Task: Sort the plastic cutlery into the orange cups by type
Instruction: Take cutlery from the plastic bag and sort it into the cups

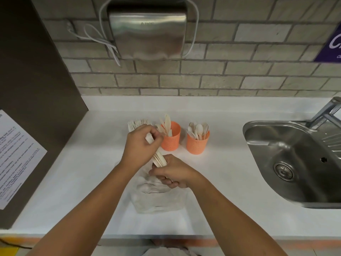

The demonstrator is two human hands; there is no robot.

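While both hands meet over the white counter (pixel 221 182), they share one bundle of cutlery (pixel 159 158), pale and flat, tilted from lower right up to upper left. The left hand (pixel 138 145) has its fingers curled round the upper part of the bundle, and beyond its knuckles the far ends fan out. The right hand (pixel 175 172) grips the lower end with fingers and thumb closed tight on it, just beside the left wrist. What kind of pieces the bundle holds I cannot tell for sure.

Under the hands lies a clear plastic bag (pixel 160 200), crumpled on the counter, with more pale cutlery showing through it near the right hand.

Two orange cups stand upright just behind the hands, near each other but apart. The left cup (pixel 171 143) holds knives (pixel 167 122), blades up, and sits close to the left hand's fingertips. The right cup (pixel 196 146) holds spoons (pixel 199 129), bowls up.

Off to the right, well apart from the cups, a steel sink (pixel 246 132) is set into the counter, with a tap (pixel 326 109) at its far corner. On the brick wall (pixel 239 78) hangs a steel hand dryer (pixel 147 32) with white cables looped beside it. A printed notice (pixel 16 154) is stuck to the dark panel on the left.
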